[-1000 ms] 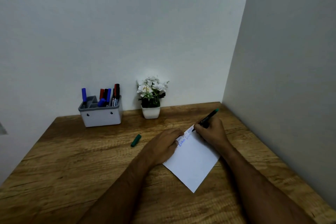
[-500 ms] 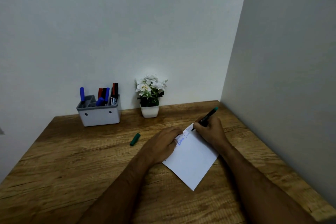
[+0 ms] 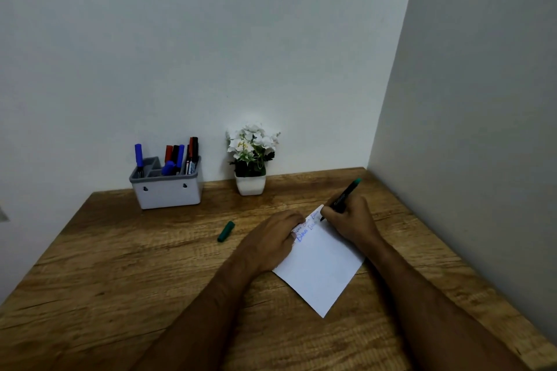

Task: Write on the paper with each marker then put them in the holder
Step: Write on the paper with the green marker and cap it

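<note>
One hand seemingly writing on paper.

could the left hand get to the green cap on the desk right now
Probably yes. The green cap lies alone on bare desk just left of the left hand, nothing between them. But that hand is pressing the paper flat while the right hand writes.

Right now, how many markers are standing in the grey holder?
7, as far as I can tell. One blue marker stands alone at the left end of the holder; about six more in red, black and blue cluster at its right end. Overlap may hide others.
</note>
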The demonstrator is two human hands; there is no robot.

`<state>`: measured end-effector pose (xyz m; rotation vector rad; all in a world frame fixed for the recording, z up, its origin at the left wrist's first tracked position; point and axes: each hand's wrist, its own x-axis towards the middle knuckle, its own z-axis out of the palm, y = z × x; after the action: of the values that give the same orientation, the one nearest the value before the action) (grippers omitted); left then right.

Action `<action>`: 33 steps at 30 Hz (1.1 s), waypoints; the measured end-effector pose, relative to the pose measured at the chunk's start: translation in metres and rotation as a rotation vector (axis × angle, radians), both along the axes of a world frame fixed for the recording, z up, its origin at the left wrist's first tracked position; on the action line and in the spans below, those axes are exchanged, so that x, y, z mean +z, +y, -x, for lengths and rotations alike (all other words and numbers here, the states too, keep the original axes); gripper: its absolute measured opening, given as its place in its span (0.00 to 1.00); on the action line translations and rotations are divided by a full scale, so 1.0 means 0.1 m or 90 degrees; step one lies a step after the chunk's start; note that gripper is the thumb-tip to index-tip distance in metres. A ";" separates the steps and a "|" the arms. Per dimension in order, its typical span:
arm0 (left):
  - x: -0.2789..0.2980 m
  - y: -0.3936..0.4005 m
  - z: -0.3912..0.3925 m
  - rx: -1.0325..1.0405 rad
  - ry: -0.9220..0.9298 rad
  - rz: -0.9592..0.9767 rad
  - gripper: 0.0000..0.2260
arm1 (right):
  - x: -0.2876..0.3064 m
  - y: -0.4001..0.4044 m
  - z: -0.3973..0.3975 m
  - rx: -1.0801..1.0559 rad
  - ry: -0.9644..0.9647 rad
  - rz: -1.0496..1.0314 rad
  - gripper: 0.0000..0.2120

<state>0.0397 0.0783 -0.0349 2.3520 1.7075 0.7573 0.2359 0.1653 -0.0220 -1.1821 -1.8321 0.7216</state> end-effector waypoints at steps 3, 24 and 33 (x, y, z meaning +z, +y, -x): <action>-0.01 0.01 0.00 0.002 0.001 0.005 0.19 | 0.00 0.01 0.00 -0.015 0.013 -0.004 0.07; -0.04 0.03 0.02 -0.008 -0.006 0.012 0.19 | -0.02 0.06 -0.01 -0.051 0.036 0.014 0.07; -0.04 0.04 0.02 -0.011 -0.008 -0.002 0.19 | -0.02 0.05 0.00 -0.065 0.050 0.017 0.05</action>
<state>0.0381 0.0819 -0.0385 2.3559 1.6805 0.7699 0.2362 0.1699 -0.0237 -1.2384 -1.6901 0.7260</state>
